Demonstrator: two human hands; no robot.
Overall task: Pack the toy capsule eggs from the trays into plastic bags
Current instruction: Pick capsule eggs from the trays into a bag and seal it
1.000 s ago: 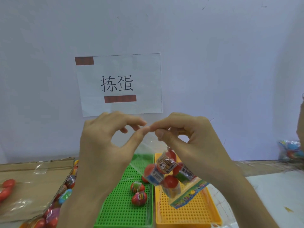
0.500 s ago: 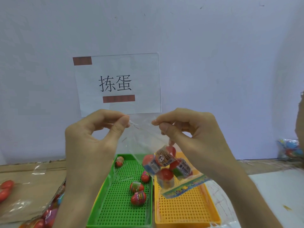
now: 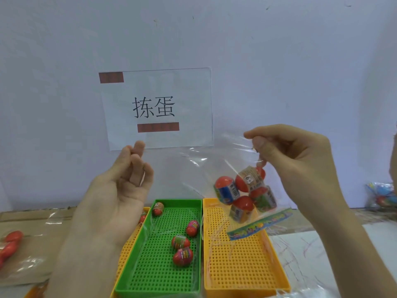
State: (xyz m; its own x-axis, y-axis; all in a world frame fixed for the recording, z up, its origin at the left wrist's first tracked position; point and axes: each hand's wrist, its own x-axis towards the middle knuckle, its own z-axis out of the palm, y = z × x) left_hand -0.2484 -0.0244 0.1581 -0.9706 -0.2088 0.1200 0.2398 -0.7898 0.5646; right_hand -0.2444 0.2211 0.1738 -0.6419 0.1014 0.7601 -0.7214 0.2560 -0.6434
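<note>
My right hand (image 3: 294, 160) pinches the top edge of a clear plastic bag (image 3: 217, 168) that hangs above the right yellow tray (image 3: 238, 265). Several red capsule eggs (image 3: 247, 192) sit in the bottom of the bag, above a colourful printed strip (image 3: 257, 225). My left hand (image 3: 120, 190) is raised palm up to the left of the bag, fingers loosely curled, holding nothing. Several red eggs (image 3: 182, 248) lie loose in the green tray (image 3: 159, 276).
Another yellow tray (image 3: 129, 246) lies partly under the green one. A cardboard sheet (image 3: 32, 233) at left carries a packed bag of red eggs (image 3: 9, 244). More packed bags (image 3: 382, 195) lie at far right. A paper sign (image 3: 155, 108) hangs on the wall.
My left hand has let go of the bag's top edge and moved left and down, palm up. My right hand has carried the bag to the right.
</note>
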